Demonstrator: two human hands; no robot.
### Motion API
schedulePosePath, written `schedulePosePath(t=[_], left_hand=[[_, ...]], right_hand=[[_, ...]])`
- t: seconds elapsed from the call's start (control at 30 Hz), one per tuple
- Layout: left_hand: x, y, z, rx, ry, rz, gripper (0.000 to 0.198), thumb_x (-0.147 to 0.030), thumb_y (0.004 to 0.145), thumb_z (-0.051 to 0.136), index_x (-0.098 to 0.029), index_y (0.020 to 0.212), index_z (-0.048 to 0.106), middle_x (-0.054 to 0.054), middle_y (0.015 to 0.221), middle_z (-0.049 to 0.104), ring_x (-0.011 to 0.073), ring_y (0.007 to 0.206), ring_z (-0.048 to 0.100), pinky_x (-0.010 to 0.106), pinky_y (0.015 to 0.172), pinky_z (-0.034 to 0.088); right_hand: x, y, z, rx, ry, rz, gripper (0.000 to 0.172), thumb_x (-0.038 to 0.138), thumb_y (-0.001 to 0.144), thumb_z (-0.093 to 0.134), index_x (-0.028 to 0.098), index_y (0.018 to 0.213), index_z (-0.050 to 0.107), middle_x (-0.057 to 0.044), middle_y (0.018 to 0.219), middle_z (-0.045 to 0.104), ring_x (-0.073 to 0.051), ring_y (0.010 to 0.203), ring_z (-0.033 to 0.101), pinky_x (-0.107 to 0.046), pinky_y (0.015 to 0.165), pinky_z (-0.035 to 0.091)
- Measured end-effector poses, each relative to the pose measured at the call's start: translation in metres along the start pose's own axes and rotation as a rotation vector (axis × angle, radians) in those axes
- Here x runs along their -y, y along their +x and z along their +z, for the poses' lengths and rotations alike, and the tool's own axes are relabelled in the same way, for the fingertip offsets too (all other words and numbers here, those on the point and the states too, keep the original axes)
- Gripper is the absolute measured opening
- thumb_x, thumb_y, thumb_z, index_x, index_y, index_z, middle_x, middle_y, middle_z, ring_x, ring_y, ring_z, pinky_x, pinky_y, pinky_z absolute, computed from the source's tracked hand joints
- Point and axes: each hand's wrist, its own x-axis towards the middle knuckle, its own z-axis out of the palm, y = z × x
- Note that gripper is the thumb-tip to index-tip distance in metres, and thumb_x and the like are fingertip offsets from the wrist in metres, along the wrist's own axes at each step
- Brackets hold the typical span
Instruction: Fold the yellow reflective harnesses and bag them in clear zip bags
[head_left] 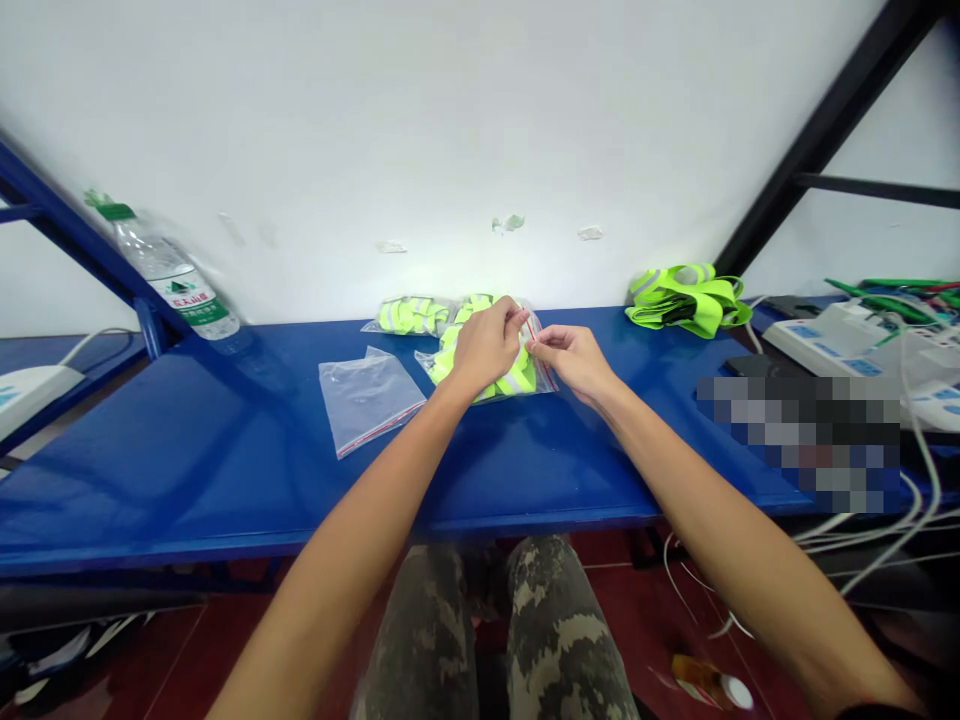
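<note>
Camouflage trousers (pixel 562 640) fill the bottom centre of the frame, over a dark red tiled floor (pixel 187 650). On that floor, at the lower right, lies a bottle with a white cap (pixel 712 684). Above the knees the blue counter (pixel 225 450) spans the width of the middle. Flat, clear zip-seal bags (pixel 371 392) with red seal lines lie left of centre, near the left forearm.

At the centre of the frame, on the counter, is a filled zip-seal bag (pixel 517 383) packed with fluorescent yellow-green webbing with silver reflective bands. The right hand (pixel 568 352) pinches its red-lined edge between thumb and fingers. The left hand (pixel 491 342) lies over the bag with fingers bent near the seal; I cannot tell whether its fingertips grip the film.

At the right, a pixelated patch hides part of the counter, with white power strips (pixel 821 345) and white cables (pixel 926 460) around it. Just behind the left hand, toward the wall, sits another packed bag (pixel 412 316). A loose bundle of reflective straps (pixel 686 300) rests right of centre. A green-capped water bottle (pixel 187 290) stands at upper left, before the scuffed white wall (pixel 450 120).
</note>
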Motion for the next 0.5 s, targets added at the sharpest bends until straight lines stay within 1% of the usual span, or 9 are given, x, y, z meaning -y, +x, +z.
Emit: schedulePosePath(t=[0.1,0.17,0.27,0.33,0.4,0.5], left_hand=[[-0.0009,0.0,-0.004,0.01,-0.04,0.01,0.024,-0.036,0.098,0.05,-0.02,0.086,0.063,0.006,0.083,0.071,0.0212,0.078,0.062,0.031,0.073,0.041],[-0.0004,0.0003,-0.0066,0.018,-0.08,-0.011,0.022,-0.034,0.096,0.051,-0.019,0.087,0.063,0.006,0.088,0.072,0.0207,0.081,0.064,0.031,0.074,0.043],[0.0008,0.0003,-0.0075,0.044,-0.147,-0.042,0.015,-0.027,0.093,0.054,-0.018,0.088,0.064,0.007,0.092,0.073,0.0208,0.086,0.065,0.031,0.076,0.045],[0.001,-0.0002,-0.0063,0.06,-0.146,-0.05,0.012,-0.025,0.092,0.054,-0.018,0.088,0.064,0.007,0.093,0.073,0.0207,0.086,0.065,0.031,0.076,0.045],[0.0007,-0.001,-0.0047,0.064,-0.095,-0.053,0.011,-0.023,0.092,0.054,-0.019,0.088,0.063,0.007,0.091,0.072,0.0208,0.083,0.063,0.032,0.075,0.044],[0.0008,-0.0022,-0.0039,0.073,-0.042,-0.048,0.011,-0.022,0.092,0.052,-0.019,0.09,0.062,0.008,0.09,0.071,0.0218,0.082,0.063,0.034,0.076,0.044]], right_hand=[[-0.0041,0.0013,-0.0002,0.0,-0.023,-0.047,0.037,0.044,0.056,0.087,0.016,0.067,0.066,-0.002,0.066,0.067,-0.012,0.059,0.056,-0.025,0.057,0.044],[-0.0055,0.0022,-0.0004,-0.006,-0.054,-0.069,0.037,0.046,0.058,0.086,0.016,0.069,0.066,-0.002,0.068,0.067,-0.013,0.061,0.058,-0.026,0.059,0.046],[-0.0048,0.0034,-0.0016,-0.016,-0.088,-0.119,0.038,0.044,0.058,0.086,0.016,0.076,0.067,-0.004,0.073,0.068,-0.015,0.068,0.062,-0.03,0.068,0.052],[-0.003,0.0033,-0.0024,-0.021,-0.1,-0.168,0.039,0.04,0.057,0.086,0.017,0.082,0.067,-0.004,0.077,0.069,-0.016,0.072,0.063,-0.032,0.074,0.054],[-0.001,0.002,-0.0027,-0.015,-0.129,-0.206,0.038,0.038,0.06,0.084,0.017,0.087,0.067,-0.005,0.079,0.069,-0.016,0.073,0.064,-0.033,0.074,0.055],[0.0013,-0.001,-0.0018,-0.001,-0.179,-0.227,0.036,0.037,0.065,0.08,0.017,0.091,0.065,-0.006,0.081,0.068,-0.017,0.073,0.064,-0.032,0.069,0.053]])
